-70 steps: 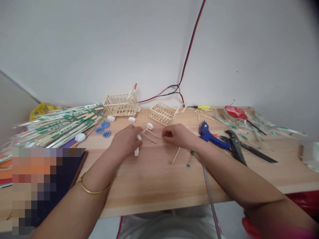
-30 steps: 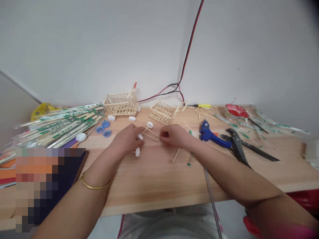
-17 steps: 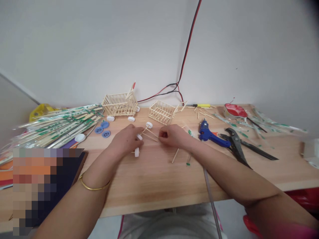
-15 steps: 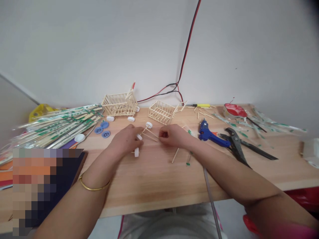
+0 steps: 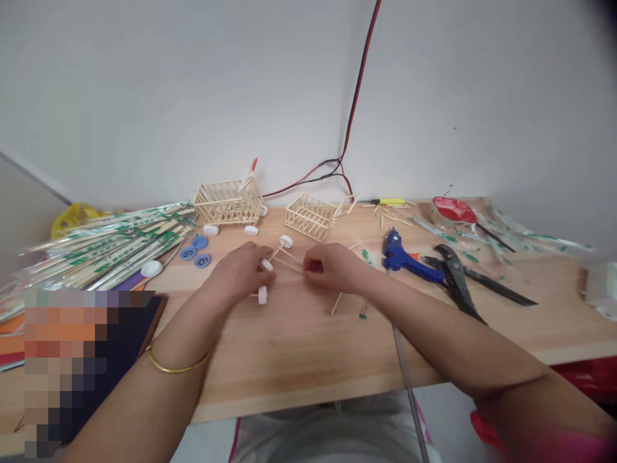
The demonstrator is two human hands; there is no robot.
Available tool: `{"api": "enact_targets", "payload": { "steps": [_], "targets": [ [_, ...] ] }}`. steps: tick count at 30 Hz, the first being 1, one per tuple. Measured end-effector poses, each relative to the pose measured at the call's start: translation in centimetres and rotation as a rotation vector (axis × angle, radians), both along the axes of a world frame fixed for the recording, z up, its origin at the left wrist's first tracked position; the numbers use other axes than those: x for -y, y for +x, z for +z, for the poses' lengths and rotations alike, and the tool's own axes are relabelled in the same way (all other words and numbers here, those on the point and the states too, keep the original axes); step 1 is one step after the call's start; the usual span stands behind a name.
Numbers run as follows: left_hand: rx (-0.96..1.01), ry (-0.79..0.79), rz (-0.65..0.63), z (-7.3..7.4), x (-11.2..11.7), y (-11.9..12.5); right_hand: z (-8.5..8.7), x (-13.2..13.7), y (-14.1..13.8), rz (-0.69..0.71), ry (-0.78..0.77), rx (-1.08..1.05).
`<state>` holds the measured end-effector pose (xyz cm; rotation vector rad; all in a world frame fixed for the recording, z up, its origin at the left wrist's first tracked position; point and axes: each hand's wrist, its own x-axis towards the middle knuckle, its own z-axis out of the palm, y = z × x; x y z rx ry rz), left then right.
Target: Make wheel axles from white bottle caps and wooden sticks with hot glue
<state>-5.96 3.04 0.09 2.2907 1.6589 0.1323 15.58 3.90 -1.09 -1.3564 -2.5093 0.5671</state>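
Note:
Between my hands is a small frame of thin wooden sticks [image 5: 290, 262] with white wheels; one wheel [image 5: 286, 242] stands at the far side and another [image 5: 263, 295] at the near side. My left hand [image 5: 241, 273] is closed around the wheeled end, its fingers hiding part of it. At the other end, my right hand [image 5: 331, 267] pinches the stick tips, and the fingertips cover the exact contact. Just behind lies a tilted stick basket [image 5: 311, 217]. Farther left stands a stick cart [image 5: 229, 202] on white wheels.
Blue bottle caps [image 5: 202, 260] lie left of my left hand, near bagged sticks [image 5: 130, 241]. On the right are a blue glue gun [image 5: 409, 262], black pliers [image 5: 460, 283] and a red-and-white container [image 5: 453, 211]. A yellow-handled tool [image 5: 391, 202] lies by the wall.
The whole view has shifted slightly. Both hands keep nearly the same grip on the wheeled stick frame.

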Motion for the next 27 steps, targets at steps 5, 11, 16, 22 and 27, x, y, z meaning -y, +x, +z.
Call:
{"api": "enact_targets", "payload": {
  "steps": [5,11,16,22,27],
  "targets": [
    [0.006,-0.007,0.000,0.07,0.05,-0.03,-0.59,-0.06,-0.36,0.003,0.055,0.053],
    [0.011,0.025,-0.041,0.05,0.11,-0.18,-0.66,0.04,-0.66,0.011,0.063,0.070],
    [0.002,0.025,-0.046,-0.10,0.05,-0.23,-0.71,0.10,-0.86,0.017,0.071,0.071],
    [0.015,0.010,-0.033,0.03,0.04,-0.15,-0.91,0.10,-0.87,0.023,0.086,0.060],
    [0.021,-0.010,-0.001,0.05,0.05,-0.10,-0.73,0.28,-1.01,0.015,0.064,0.071]
  ]
}}
